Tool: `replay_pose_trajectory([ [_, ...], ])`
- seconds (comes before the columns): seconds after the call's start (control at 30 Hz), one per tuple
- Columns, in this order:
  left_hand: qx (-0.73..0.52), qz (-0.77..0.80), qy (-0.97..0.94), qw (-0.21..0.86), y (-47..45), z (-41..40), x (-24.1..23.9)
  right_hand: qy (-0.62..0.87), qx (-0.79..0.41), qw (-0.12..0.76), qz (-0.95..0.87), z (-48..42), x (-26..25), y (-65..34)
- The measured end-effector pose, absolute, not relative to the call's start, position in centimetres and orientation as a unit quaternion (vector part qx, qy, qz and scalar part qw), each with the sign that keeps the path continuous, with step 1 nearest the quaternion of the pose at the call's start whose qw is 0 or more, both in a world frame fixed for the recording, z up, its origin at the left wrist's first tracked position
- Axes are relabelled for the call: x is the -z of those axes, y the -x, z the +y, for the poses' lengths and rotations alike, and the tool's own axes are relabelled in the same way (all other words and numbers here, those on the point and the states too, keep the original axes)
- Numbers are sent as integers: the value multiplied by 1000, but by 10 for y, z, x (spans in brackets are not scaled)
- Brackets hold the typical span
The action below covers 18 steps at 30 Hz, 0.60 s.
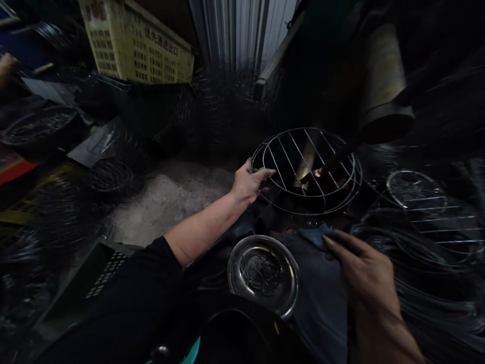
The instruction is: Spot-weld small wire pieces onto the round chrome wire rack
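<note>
Left hand curls its fingers over the near rim of the round wire rack, steadying it beneath the dark machine head, while right hand hovers loosely closed, apparently empty, beside the steel bowl.

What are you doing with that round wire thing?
The left hand grips the rim of a round wire rack, which sits under a dark machine arm. The right hand rests low near the lap, pinching something too dark to make out. A steel bowl with bits of wire in it sits between the hands. More wire racks lie stacked to the right.
</note>
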State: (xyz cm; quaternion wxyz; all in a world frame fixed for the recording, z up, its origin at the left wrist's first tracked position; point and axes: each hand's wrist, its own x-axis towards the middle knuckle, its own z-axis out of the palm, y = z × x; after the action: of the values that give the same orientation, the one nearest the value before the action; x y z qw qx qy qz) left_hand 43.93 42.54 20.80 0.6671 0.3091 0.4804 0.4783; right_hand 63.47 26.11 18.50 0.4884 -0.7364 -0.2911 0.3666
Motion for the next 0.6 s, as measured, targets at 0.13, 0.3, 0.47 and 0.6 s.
replay_pose_trajectory([
  [0.13, -496, 476, -314, 655, -443, 424, -210, 643, -389, 574, -325, 300, -209, -620],
  [0.3, -512, 478, -322, 637, -447, 427, -214, 691, -317, 545, -354, 331, -207, -605],
  [0.47, -517, 471, -322, 638, -450, 437, -215, 667, -291, 608, -319, 353, -206, -591],
  [0.6, -511, 471, -316, 646, -448, 442, -214, 630, -288, 665, -280, 354, -198, -578],
])
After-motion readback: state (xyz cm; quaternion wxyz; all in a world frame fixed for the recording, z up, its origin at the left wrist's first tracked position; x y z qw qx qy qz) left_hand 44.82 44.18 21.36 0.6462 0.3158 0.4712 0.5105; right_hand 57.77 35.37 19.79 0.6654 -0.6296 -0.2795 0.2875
